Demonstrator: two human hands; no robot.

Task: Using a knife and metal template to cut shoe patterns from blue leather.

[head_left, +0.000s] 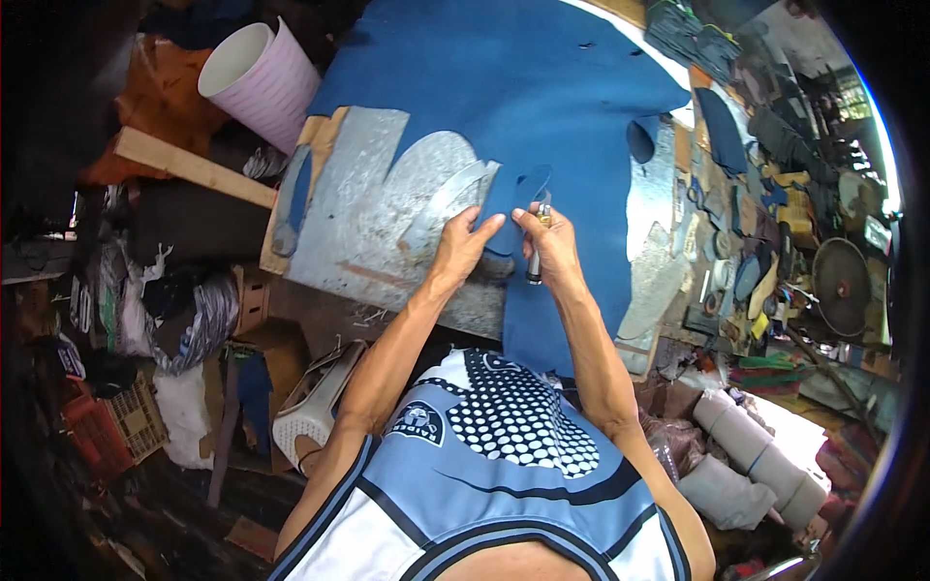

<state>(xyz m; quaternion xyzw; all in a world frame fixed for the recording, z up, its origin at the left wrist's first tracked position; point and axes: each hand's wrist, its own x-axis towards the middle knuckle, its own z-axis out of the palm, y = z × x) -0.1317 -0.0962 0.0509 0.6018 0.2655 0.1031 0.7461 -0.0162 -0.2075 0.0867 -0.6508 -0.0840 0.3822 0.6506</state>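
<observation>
Pressing the blue sheet (504, 77), toward twelve o'clock, flat should help; left hand (459, 248), thumb spread from forefinger, sits at nine from the right hand (554, 250), which seemingly pinches a metal-handled tool (534, 271)

Your wide blue sheet (591, 107) lies spread out, curve-edged at left; your slim tool (534, 265) stands over it.

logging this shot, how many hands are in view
2: left hand near an edge of the blue sheet; right hand over the sheet, gripping a metallic tool.
</observation>
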